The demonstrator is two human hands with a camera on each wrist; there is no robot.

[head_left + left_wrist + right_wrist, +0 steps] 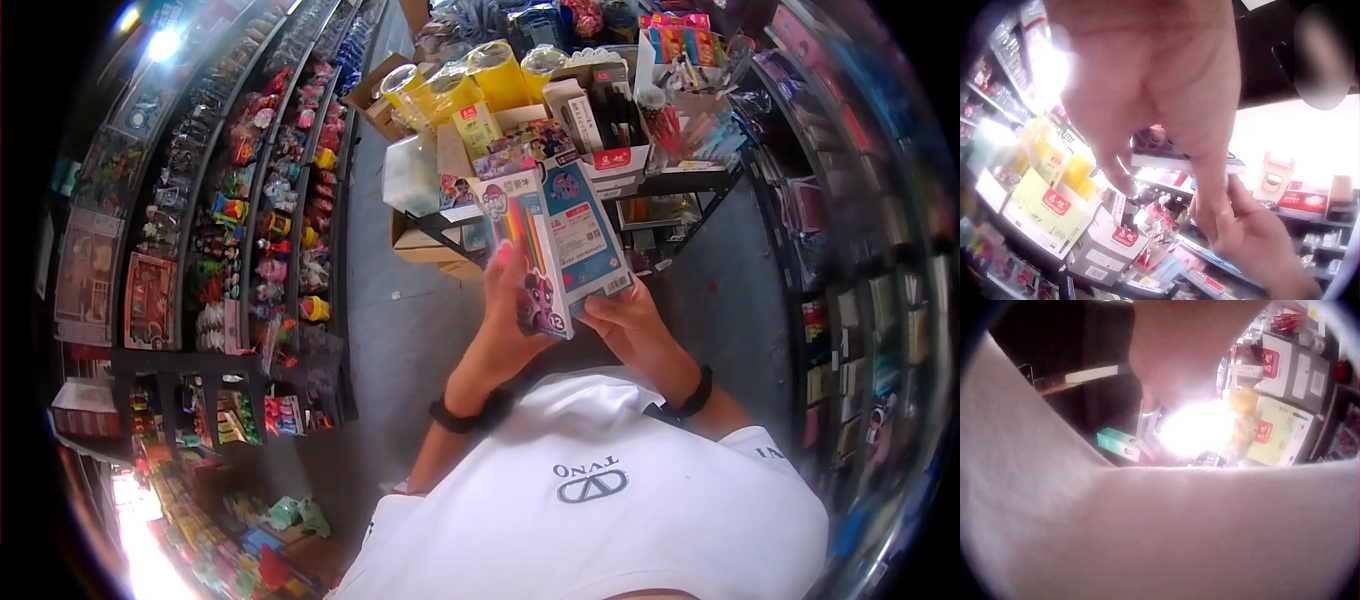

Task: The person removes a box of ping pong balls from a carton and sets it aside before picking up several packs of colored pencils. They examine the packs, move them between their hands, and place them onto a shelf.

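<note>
1. Tall wall shelving (230, 200) fills the left of the head view. It is packed with bright toys and packets along a narrow shop aisle. Darker racks blur down the right edge.
2. A bare grey concrete floor (400, 320) runs up the middle of the frame between the shelving and the person.
3. A white short-sleeved T-shirt (600, 500) with a dark logo takes up the lower centre. Its fabric also covers most of the right wrist view.
4. A black metal display stand (690, 183) sits at upper centre. Its tabletop is crowded with open cardboard cartons of stationery and clear-topped yellow plastic tubs (470, 80).
5. Two flat cardboard boxes of coloured pencils are held side by side at centre frame, just below the stand and above the chest, edges touching. The pony-printed pencil box (530, 262) shows its front, and the blue-backed pencil box (588, 235) shows a white label. Both appear to have been lifted off the display, and neither has been set down anywhere.
6. The left hand (505, 320) grips the pony-printed pencil box from below, its fingers (1119, 178) curled round the lower edge.
7. The right hand (630, 325) holds the bottom of the blue-backed pencil box, thumb on its face. The right wrist view is too glared to show the fingers.
8. A black wristband (465, 415) circles each wrist.
</note>
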